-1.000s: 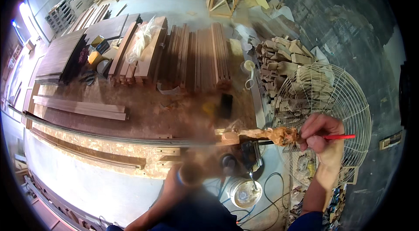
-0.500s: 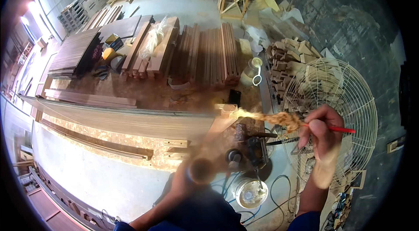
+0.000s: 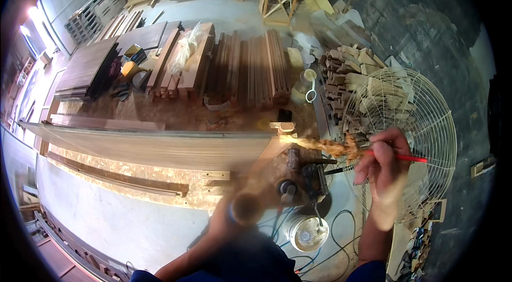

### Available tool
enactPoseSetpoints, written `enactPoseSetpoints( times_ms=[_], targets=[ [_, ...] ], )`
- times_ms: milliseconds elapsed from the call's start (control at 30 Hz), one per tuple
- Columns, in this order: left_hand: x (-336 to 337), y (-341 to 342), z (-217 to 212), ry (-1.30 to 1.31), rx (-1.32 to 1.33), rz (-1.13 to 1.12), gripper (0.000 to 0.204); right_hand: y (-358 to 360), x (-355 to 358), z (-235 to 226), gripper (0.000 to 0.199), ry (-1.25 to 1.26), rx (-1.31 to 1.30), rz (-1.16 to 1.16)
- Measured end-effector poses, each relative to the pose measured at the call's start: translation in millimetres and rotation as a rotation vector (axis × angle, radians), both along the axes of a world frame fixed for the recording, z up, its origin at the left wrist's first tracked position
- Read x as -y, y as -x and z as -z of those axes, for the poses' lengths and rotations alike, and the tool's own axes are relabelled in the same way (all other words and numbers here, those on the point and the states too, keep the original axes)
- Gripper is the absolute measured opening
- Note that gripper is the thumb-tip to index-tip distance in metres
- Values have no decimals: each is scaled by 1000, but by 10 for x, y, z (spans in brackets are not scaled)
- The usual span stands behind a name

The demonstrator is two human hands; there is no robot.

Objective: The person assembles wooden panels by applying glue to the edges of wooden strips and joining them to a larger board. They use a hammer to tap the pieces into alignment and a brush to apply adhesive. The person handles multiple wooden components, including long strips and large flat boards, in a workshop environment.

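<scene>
My right hand [image 3: 385, 162] grips a red-handled brush [image 3: 405, 158]. Its glue-laden, yellowish bristles [image 3: 336, 148] reach left to the right end of a long wooden plank [image 3: 160, 146] lying across the workbench [image 3: 80, 167]. My left hand [image 3: 241, 210] is low, close to the camera and motion-blurred. It looks closed around the near end of a blurred wooden strip [image 3: 269, 159] that runs up to the plank's end.
A round wire fan guard [image 3: 426, 122] lies under and right of my right hand. Stacked boards [image 3: 245, 66], a pile of wood offcuts [image 3: 349, 66] and a pale jug [image 3: 306, 85] sit beyond. A white bucket [image 3: 306, 233], dark tools [image 3: 314, 178] and cables lie below.
The view has shifted slightly. My right hand and brush stay at the plank's end, the bristles a little higher. My left hand remains blurred in almost the same place.
</scene>
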State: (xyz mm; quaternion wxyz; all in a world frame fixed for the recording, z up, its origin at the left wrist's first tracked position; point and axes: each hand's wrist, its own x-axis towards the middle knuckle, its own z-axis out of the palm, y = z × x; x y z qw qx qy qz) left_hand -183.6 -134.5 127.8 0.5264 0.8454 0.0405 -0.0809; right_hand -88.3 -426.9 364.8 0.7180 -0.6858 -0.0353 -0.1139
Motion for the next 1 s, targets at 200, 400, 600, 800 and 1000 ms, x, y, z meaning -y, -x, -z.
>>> enactPoseSetpoints(
  times_ms=[200, 400, 600, 800, 1000],
  targets=[
    [-32, -61, -126, 25, -47, 7, 65, 33, -81, 53, 10, 122, 85, 18],
    [-41, -114, -255, 71, -129, 25, 62, 78, -70, 77, 8, 187, 151, 39],
    [-29, -163, -363, 93, -104, 55, 67, 73, -28, -42, 7, 196, 154, 240],
    [-37, -105, -26, 36, 19, 26, 71, -7, -53, -4, 7, 163, 102, 72],
    [52, -218, -162, 199, 62, 9, 71, -317, 258, -44, 14, 22, 47, -73]
  ],
)
